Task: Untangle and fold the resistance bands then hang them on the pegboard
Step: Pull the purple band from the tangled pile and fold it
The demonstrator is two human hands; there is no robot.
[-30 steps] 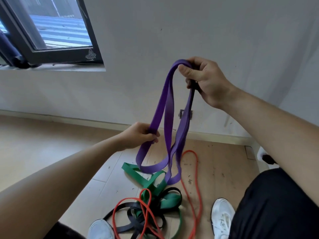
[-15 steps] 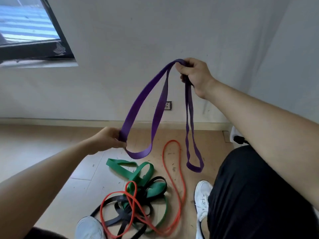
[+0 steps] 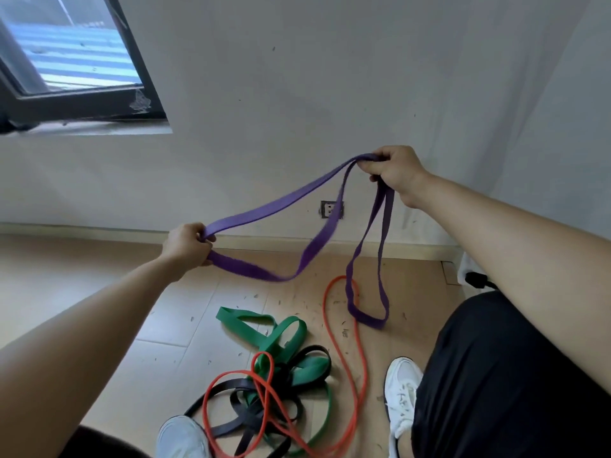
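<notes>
A white wall (image 3: 330,77) meets a tan plank floor (image 3: 99,292), with a dark-framed window (image 3: 66,54) at the upper left. The purple band (image 3: 264,209) hangs in the air: one loop sags between both hands, another dangles below the right hand (image 3: 396,173). The green band (image 3: 284,332), black band (image 3: 228,388) and red band (image 3: 360,358) lie tangled on the floor. The left hand (image 3: 186,244) has its fingers curled tight round one bend, and the right hand's fingers are clamped on the gathered top. A pale sticker (image 3: 140,101) on the window frame is too blurred to read.

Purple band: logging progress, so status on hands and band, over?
Left hand grips one end, right hand grips the raised middle. Purple band spread between them, one loop hanging. Green band, red band, black band tangled on floor.
</notes>
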